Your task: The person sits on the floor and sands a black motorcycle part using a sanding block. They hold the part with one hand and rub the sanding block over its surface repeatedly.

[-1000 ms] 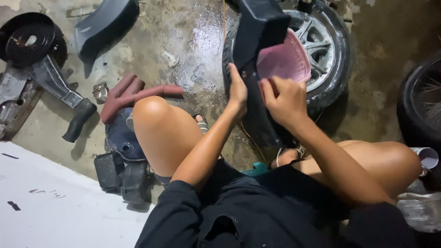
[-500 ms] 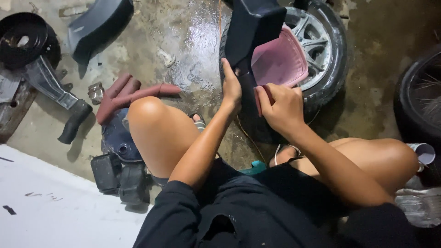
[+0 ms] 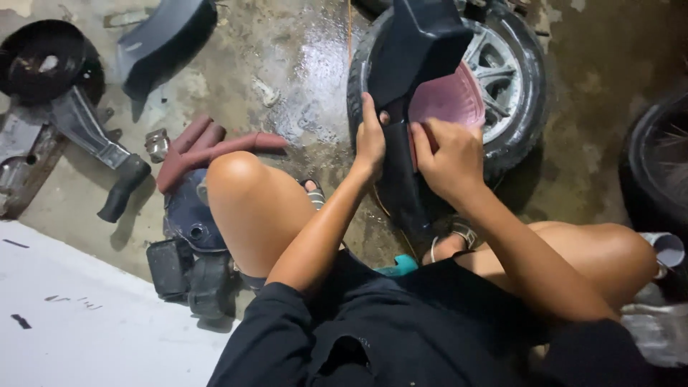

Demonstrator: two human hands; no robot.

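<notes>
A black plastic motorcycle panel (image 3: 416,50) stands upright between my knees, in front of a small wheel (image 3: 512,93) lying on the wet floor. My left hand (image 3: 371,140) grips the panel's left edge, thumb toward me. My right hand (image 3: 446,154) presses on the panel's narrow lower part, fingers curled against it, just below a pink basin (image 3: 448,100) that sits in the wheel's rim. What lies under the right fingers is hidden.
A dark red seat piece (image 3: 208,147) and dark engine parts (image 3: 190,251) lie left of my left knee. A grey fender (image 3: 161,43), a black round part (image 3: 39,57) and a metal arm (image 3: 89,136) lie farther left. Another tyre (image 3: 659,165) stands at the right. A white board (image 3: 86,322) covers the lower left.
The view has shifted slightly and the panel sits a little more upright; both hands stay on it, with the right hand slid a bit lower and closer to the left.
</notes>
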